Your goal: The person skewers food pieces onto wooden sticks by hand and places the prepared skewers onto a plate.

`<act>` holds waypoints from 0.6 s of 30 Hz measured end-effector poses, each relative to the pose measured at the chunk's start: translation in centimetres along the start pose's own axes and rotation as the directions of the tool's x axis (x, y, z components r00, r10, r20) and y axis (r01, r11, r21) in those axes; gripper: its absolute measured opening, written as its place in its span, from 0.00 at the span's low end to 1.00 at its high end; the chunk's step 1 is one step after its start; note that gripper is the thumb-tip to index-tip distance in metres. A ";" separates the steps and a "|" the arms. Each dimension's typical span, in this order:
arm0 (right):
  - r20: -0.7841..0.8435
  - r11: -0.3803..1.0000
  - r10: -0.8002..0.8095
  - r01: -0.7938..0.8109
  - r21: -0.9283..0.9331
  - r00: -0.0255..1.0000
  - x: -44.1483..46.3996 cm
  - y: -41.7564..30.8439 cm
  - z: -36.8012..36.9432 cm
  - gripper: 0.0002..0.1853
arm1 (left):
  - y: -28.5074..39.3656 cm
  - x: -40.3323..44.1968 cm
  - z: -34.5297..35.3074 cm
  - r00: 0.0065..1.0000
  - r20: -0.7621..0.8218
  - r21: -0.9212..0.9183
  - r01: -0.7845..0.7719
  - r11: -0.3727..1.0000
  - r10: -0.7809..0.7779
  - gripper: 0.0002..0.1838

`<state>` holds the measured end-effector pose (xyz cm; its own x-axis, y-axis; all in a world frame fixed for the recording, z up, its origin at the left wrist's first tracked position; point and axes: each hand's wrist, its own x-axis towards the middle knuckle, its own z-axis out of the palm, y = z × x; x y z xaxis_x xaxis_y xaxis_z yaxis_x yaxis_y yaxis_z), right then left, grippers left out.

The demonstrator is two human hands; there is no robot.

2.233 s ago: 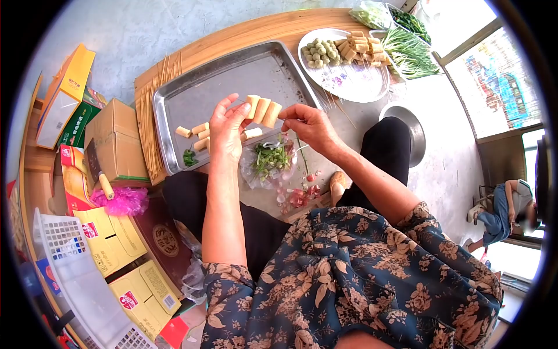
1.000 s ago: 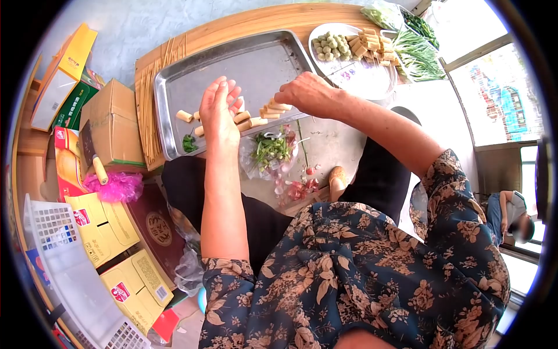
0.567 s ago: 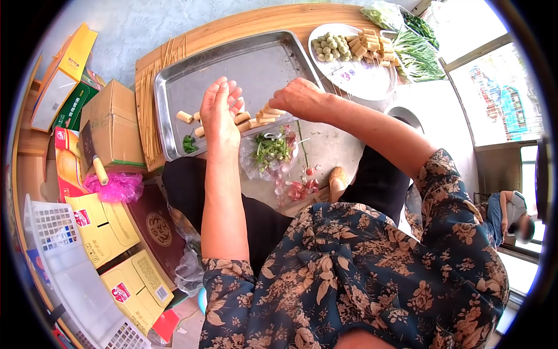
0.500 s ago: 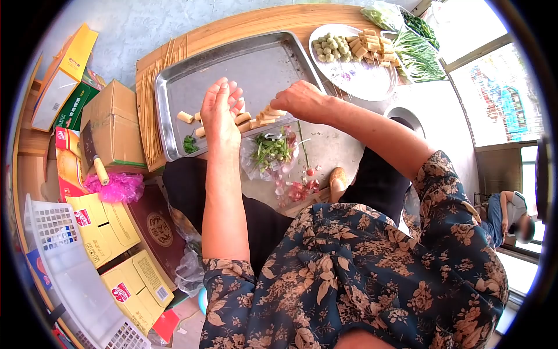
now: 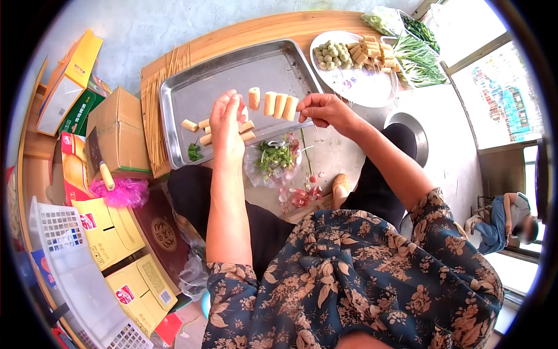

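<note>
My right hand [image 5: 328, 110] pinches the right end of a skewer threaded with several short tan rolls [image 5: 280, 106], held up over the near edge of a metal tray [image 5: 232, 61]. The leftmost roll sits apart from the others, with the thin stick showing in the gap. Close beside that roll is my left hand [image 5: 228, 119], upright with its fingers curled in; what they hold is hidden. Loose tan rolls [image 5: 189, 125] lie in the tray around my left hand. Also in the tray is a green leafy sprig [image 5: 194, 152].
A white plate [image 5: 372, 96] holds green balls and more tan rolls. Beside it are long green vegetables [image 5: 418, 61]. Bare skewers [image 5: 153, 116] lie left of the tray. Greens in a plastic bag [image 5: 273, 158] are below. Boxes [image 5: 119, 131] and a white basket [image 5: 75, 262] stand left.
The skewer of rolls has risen from low over the tray's near edge. My right hand has shifted right and down, while my left hand stays nearly in place.
</note>
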<state>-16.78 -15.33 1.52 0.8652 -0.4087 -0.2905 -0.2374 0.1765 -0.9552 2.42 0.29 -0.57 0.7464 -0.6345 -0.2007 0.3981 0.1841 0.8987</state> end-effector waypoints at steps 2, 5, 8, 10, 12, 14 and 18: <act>-0.002 1.000 -0.008 0.008 0.023 1.000 -0.7 0.4 0.4 0.04 | 0.1 -0.2 0.1 0.989 0.141 -0.016 0.056 0.998 -0.053 0.17; -0.012 0.986 0.005 -0.003 0.166 1.000 -1.6 0.6 1.1 0.05 | -0.4 -0.1 0.4 0.976 0.209 0.016 0.060 0.998 -0.062 0.16; -0.032 0.978 -0.007 0.014 0.207 0.999 -2.1 0.6 1.5 0.05 | -0.4 -0.1 0.7 0.966 0.254 0.003 0.039 0.999 -0.039 0.14; -0.044 0.981 -0.013 0.021 0.193 0.999 -2.4 0.3 1.8 0.05 | -0.3 -0.2 0.9 0.964 0.264 -0.014 0.027 1.000 -0.023 0.13; -0.058 0.984 -0.018 0.028 0.178 0.998 -2.7 0.2 2.0 0.05 | -0.2 -0.2 0.9 0.967 0.251 -0.063 0.068 0.996 -0.050 0.12; -0.075 0.987 -0.024 0.035 0.155 0.997 -2.9 0.1 2.1 0.05 | -0.4 -0.1 0.8 0.969 0.241 -0.074 0.070 0.995 -0.050 0.12; -0.098 0.989 -0.017 0.031 0.142 0.995 -3.2 0.4 2.4 0.05 | -0.4 0.1 0.6 0.979 0.195 -0.093 0.081 0.992 -0.062 0.12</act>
<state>-18.63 -11.77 2.21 0.8214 -0.4978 -0.2783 -0.1452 0.2893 -0.9462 2.05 -0.28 -0.75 0.6018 -0.7791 -0.1756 0.5051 0.2009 0.8394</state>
